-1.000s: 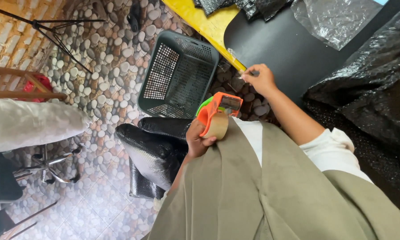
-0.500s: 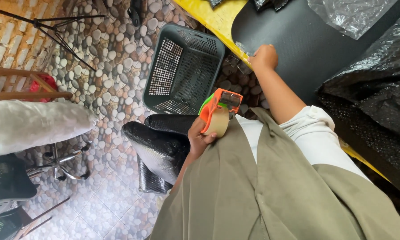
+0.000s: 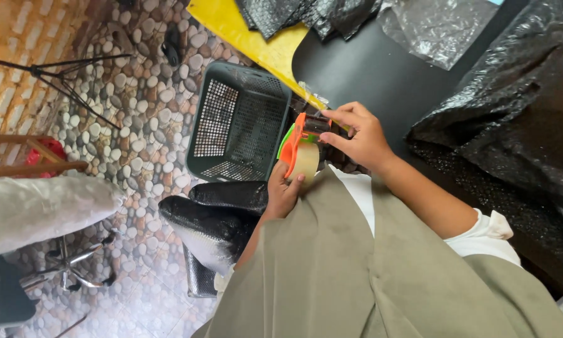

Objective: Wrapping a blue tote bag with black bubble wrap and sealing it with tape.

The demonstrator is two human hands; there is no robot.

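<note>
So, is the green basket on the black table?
No, the green basket stands on the pebble floor, beside the black table.

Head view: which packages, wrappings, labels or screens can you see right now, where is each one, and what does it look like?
No labels, signs or screens show.
Black plastic bags: right, heaped on the dark table, crinkled and glossy.
Black wrapped parcels: on the floor below the basket, beside the left hand, shiny.
Clear plastic sheet: top, on the table, see-through, crumpled.
Tape dispenser: centre, orange and green, with a tan roll, held by both hands; right hand at its top.
Green mesh basket: floor, left of the dispenser.
</note>
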